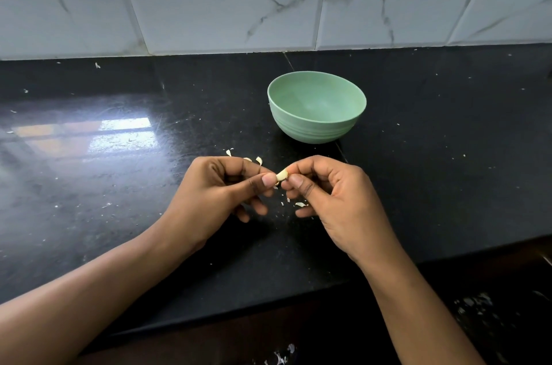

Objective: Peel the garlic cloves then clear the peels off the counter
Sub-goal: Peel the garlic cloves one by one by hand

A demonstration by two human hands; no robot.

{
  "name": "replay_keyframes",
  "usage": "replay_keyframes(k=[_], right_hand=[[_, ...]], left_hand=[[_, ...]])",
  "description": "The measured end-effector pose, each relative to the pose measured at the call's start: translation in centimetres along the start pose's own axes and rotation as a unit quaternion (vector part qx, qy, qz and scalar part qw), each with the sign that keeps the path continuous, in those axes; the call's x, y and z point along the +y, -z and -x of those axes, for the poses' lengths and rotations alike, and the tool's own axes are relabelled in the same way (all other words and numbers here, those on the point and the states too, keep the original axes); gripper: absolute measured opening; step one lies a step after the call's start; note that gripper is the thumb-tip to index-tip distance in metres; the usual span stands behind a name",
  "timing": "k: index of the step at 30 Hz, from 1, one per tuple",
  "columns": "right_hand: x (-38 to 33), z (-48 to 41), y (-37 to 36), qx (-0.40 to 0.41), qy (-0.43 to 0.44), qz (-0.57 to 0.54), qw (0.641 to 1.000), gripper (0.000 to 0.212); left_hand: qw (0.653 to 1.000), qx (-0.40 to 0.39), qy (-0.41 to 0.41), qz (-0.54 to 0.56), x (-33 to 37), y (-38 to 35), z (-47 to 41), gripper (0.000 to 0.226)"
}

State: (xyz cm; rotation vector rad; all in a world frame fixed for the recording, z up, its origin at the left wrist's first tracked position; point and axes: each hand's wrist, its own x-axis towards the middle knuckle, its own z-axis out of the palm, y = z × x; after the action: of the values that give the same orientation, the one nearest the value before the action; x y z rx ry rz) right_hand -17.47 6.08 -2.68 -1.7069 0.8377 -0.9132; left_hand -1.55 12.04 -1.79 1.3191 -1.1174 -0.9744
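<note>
A small pale garlic clove point(281, 175) is held above the black counter point(119, 185), pinched from both sides. My left hand point(221, 194) pinches it with thumb and forefinger, and my right hand point(331, 197) pinches its other end. A few pale garlic pieces point(258, 160) lie on the counter just beyond my left hand; whether they are cloves or peels I cannot tell. Small peel scraps point(300, 204) lie under my hands. A green bowl point(316, 125) stands behind my hands; no contents show in the part of its inside that I see.
A marble-patterned tile wall point(239, 0) rises behind the counter. The counter's front edge point(268, 305) runs diagonally below my forearms. Tiny white flecks are scattered over the counter surface.
</note>
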Motion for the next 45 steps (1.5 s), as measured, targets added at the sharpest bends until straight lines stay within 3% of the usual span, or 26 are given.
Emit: replay_keyframes(k=[5, 8, 14, 30, 35, 37, 41, 43, 45], right_hand=[[0.0, 0.0, 0.3, 0.032, 0.112, 0.08, 0.99, 0.027], [0.1, -0.1, -0.1, 0.058, 0.201, 0.164, 0.964, 0.018], [0.0, -0.3, 0.2, 0.063, 0.279, 0.278, 0.917, 0.007], [-0.1, -0.5, 0.6, 0.048, 0.285, 0.311, 0.905, 0.007], [0.0, -0.6, 0.5, 0.011, 0.25, 0.342, 0.906, 0.006], [0.1, -0.6, 0.5, 0.012, 0.221, 0.3, 0.928, 0.009], [-0.2, -0.5, 0.9, 0.02, 0.032, 0.066, 0.997, 0.014], [-0.5, -0.4, 0.9, -0.007, -0.055, -0.06, 0.997, 0.009], [-0.9, -0.4, 0.4, -0.01, -0.082, -0.12, 0.989, 0.006]], left_hand=[[1.0, 0.008, 0.004, 0.001, 0.0, 0.0, -0.1, 0.009], [1.0, 0.005, 0.0, -0.007, 0.0, 0.0, 0.0, 0.008], [0.999, 0.007, -0.014, -0.037, 0.0, 0.0, 0.0, 0.006], [0.99, 0.022, -0.084, -0.115, -0.6, 0.2, 0.2, 0.014], [0.989, 0.027, -0.087, -0.115, -0.5, 0.2, 0.1, 0.015], [0.99, 0.033, -0.084, -0.111, -0.6, 0.3, 0.0, 0.013], [0.988, 0.055, -0.091, -0.114, -0.6, 0.3, 0.2, 0.015], [0.982, 0.065, -0.11, -0.141, -0.7, 0.3, 0.3, 0.014], [0.973, 0.069, -0.137, -0.172, -0.6, 0.2, 0.4, 0.013]])
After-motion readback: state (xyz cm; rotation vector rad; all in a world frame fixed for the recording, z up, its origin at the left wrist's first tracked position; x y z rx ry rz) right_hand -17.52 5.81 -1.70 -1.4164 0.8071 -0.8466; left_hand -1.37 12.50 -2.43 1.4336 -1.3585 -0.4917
